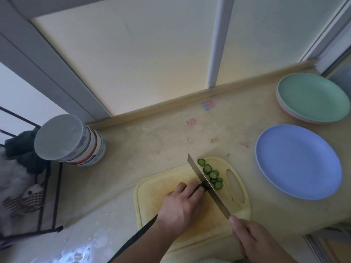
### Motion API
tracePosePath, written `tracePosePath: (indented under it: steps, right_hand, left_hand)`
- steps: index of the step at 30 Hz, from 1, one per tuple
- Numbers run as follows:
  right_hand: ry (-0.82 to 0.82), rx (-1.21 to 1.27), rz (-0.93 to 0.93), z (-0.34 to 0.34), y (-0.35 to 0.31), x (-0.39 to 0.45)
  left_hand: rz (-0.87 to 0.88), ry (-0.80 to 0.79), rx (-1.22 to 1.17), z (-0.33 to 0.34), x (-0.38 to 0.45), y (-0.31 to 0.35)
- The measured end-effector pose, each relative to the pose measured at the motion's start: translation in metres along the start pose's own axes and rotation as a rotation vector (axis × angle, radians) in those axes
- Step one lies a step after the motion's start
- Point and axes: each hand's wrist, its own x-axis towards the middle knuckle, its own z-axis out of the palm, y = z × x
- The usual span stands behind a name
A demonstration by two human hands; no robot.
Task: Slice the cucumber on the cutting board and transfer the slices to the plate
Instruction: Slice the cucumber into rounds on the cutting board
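A yellow cutting board (152,194) lies on the counter in front of me. My left hand (182,204) curls over the remaining stub of cucumber (202,186), which is mostly hidden under my fingers. My right hand (254,242) grips the handle of a knife (207,185), whose blade runs diagonally across the board with its edge down against the cucumber. Several cucumber slices (210,173) lie in a row on the board to the right of the blade. An empty blue plate (298,160) sits right of the board.
A stack of plates with a green one on top (311,96) stands at the back right. A striped round container with a translucent lid (70,141) sits at the counter's left end, beside a black wire rack (43,196). A window wall runs behind the counter.
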Motion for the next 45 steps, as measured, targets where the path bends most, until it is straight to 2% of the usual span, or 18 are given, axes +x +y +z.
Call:
tracePosePath:
  steps: [4, 11, 15, 21, 28, 33, 45]
  right_hand:
    - [0.02, 0.021, 0.05, -0.003, -0.005, -0.006]
    - [-0.011, 0.01, 0.01, 0.0, -0.002, -0.004]
    - [0.003, -0.002, 0.049, 0.001, -0.001, -0.004]
    - [-0.111, 0.046, 0.071, 0.004, -0.003, 0.002]
    - [-0.143, -0.032, 0.034, 0.013, 0.005, 0.024]
    - [-0.135, -0.018, 0.047, 0.009, 0.011, 0.027]
    - [-0.082, -0.001, 0.037, 0.005, 0.001, 0.001]
  left_hand:
    - [-0.014, -0.025, -0.004, -0.001, 0.0, -0.001]
    - [-0.018, -0.023, -0.03, -0.001, 0.001, -0.001]
    - [-0.023, -0.024, -0.026, -0.001, 0.002, 0.0]
    - [-0.014, -0.019, -0.038, 0.0, 0.002, -0.003]
    - [-0.021, 0.001, -0.046, 0.002, 0.0, -0.002]
    - [0.004, 0.059, -0.055, 0.003, -0.003, 0.002]
    - [0.022, 0.073, -0.061, 0.005, -0.002, -0.002]
